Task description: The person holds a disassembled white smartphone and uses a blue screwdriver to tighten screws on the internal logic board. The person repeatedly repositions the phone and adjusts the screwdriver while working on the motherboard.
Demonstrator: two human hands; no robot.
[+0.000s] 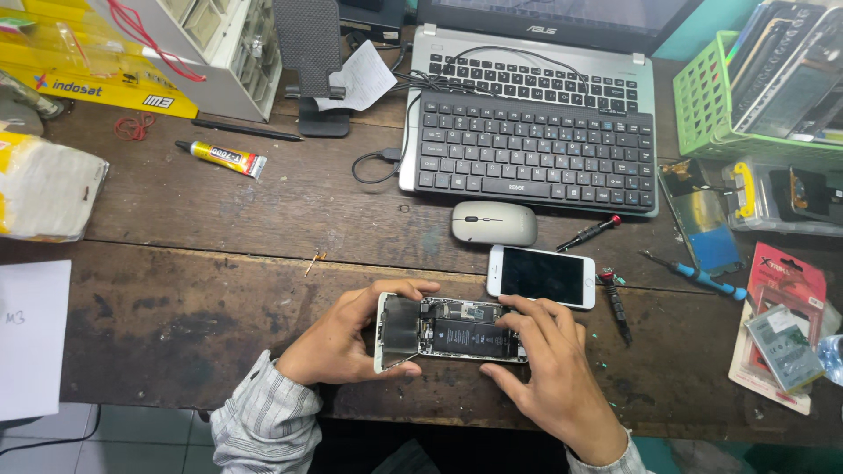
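Opened phone (452, 333) lies at the tabletop's (193, 290) near edge, clamped between the left hand (338, 338) and right hand (549, 369). Far right, a green basket (702, 105) holds phone screens (786, 70).

Hands: two, left hand (338, 342) and right hand (549, 373)
Opened phones: one, opened phone (448, 333)
Closed white phones: one, white phone (542, 276)
Keyboards: two, black keyboard (537, 151) and laptop (536, 66) keys
Mice: one, grey mouse (493, 223)
Screwdrivers: three, blue-handled screwdriver (698, 276), red-tipped black screwdriver (588, 233), black screwdriver (615, 303)
Glue tubes: one, yellow glue tube (221, 158)
Green baskets: one, green basket (702, 101)
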